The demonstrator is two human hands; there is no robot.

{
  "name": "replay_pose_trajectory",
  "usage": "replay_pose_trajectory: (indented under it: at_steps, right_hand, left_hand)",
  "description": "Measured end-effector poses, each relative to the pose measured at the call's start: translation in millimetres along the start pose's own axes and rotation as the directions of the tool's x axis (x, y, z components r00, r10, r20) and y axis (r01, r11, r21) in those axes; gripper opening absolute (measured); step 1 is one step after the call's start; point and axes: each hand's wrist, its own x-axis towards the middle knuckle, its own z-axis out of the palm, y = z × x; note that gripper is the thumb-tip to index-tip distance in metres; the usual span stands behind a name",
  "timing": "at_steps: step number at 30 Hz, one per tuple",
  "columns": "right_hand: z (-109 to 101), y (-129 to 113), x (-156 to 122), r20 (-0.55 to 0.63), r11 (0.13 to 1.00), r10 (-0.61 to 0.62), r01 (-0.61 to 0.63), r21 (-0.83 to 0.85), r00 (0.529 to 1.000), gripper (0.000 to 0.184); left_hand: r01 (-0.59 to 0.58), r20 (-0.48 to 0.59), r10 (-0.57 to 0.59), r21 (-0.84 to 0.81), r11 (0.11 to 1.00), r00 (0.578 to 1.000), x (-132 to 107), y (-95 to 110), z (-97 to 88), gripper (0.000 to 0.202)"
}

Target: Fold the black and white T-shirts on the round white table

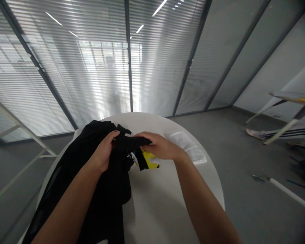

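Observation:
A black garment lies bunched over the left half of a round white table, spilling off its near left edge. My left hand is closed on a fold of the black cloth near its top. My right hand pinches the same fold from the right, lifting it slightly off the table. A yellow patch or tag with black and white print shows just under my right hand.
A clear plastic bag lies on the table right of my right hand. Glass walls with blinds stand behind. A white frame is at left. At right another table, a person's striped leg and a white rod on the floor.

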Motion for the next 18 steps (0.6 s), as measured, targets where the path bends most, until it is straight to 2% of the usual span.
replay_pose_trajectory:
  at_steps: [3,6,8,11,12,15,17,18]
  right_hand:
    - [-9.3,10.2,-2.8,-0.139,0.953,0.155,-0.111,0.283,0.978,0.028]
    - [-13.0,14.7,-6.3,-0.223,0.788,0.332,-0.140,0.600,0.917,0.034]
    - [-12.6,14.9,-7.5,-0.231,0.683,0.409,-0.128,0.720,0.883,0.039]
    - [-9.7,14.6,-5.0,-0.151,0.589,0.447,-0.164,0.791,0.882,0.040]
    - [-7.9,15.2,-1.6,-0.105,0.565,0.444,-0.187,0.804,0.890,0.040]
    - [3.0,21.6,23.6,0.013,0.490,0.428,-0.244,0.837,0.904,0.042]
    - [16.8,29.5,54.4,0.029,0.435,0.461,-0.254,0.864,0.887,0.044]
    - [25.8,34.2,72.7,-0.004,0.404,0.515,-0.238,0.883,0.857,0.042]
  left_hand:
    - [0.012,0.165,-0.025,0.078,0.997,0.986,-8.4,11.4,-3.5,0.043]
    - [-0.062,0.217,0.009,0.238,0.969,0.976,-20.5,21.7,-9.7,0.054]
    - [-0.135,0.215,0.051,0.396,0.908,0.975,-33.0,27.8,-19.2,0.055]
    - [-0.191,0.262,0.045,0.566,0.802,0.964,-61.8,35.6,-44.5,0.051]
    - [-0.159,0.271,-0.005,0.582,0.798,0.963,-73.4,37.7,-55.0,0.050]
    - [0.054,0.227,-0.211,0.551,0.833,0.951,-107.4,43.6,-85.6,0.044]
    - [0.140,0.143,-0.241,0.501,0.854,0.960,-122.2,48.6,-101.2,0.042]
    - [0.154,0.087,-0.224,0.492,0.857,0.971,-125.4,51.3,-107.3,0.043]
